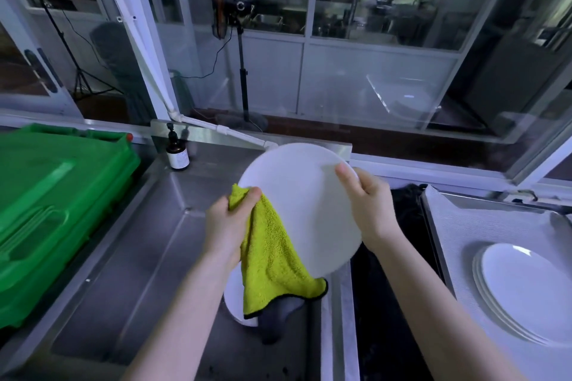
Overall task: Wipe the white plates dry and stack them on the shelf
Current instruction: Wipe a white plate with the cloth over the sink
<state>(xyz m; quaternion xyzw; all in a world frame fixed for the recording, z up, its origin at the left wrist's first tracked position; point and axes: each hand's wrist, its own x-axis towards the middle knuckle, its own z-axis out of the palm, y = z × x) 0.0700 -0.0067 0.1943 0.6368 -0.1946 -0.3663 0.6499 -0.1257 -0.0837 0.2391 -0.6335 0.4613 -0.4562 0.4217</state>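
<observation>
Head view: a white plate (303, 207) is held up over the steel sink (154, 257), tilted so one broad face is turned toward the camera. It reads as an oval, its long axis running from upper left down to lower right. Which face it is cannot be told.

The hands are apart, one on each side of the plate. The right hand (366, 204) grips the right rim, thumb on the near face and fingers out of sight behind. The left hand (227, 226) pinches a yellow-green cloth (272, 263) against the left rim. The cloth hangs down over the plate's lower left edge.

Below the cloth, part of another white plate (235, 303) shows in the sink. Well off to the right, a stack of white plates (526, 291) lies flat on the grey shelf (464, 226).

A green crate (55, 210) stands left of the sink, and a brown pump bottle (177, 151) stands upright on the worktop behind it.
</observation>
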